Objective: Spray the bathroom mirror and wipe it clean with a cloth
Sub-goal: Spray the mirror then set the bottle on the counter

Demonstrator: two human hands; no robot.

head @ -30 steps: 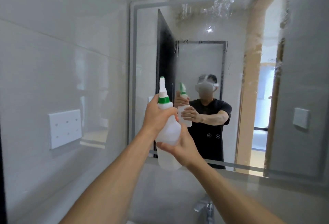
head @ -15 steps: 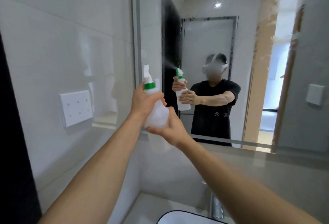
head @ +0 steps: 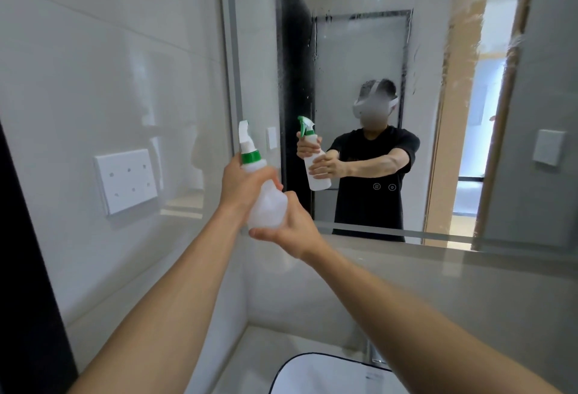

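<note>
Both hands are gripping the spray bottle [head: 266,203] at centre frame: the left hand [head: 240,187] is wrapping its neck under the green collar, the right hand [head: 292,224] is cupping its base. Droplets are already clinging to the mirror [head: 359,49] toward twelve o'clock. Spraying looks underway; wiping is remaining, and no cloth is showing.

Pale counter [head: 250,359] under white basin [head: 328,375].
</note>
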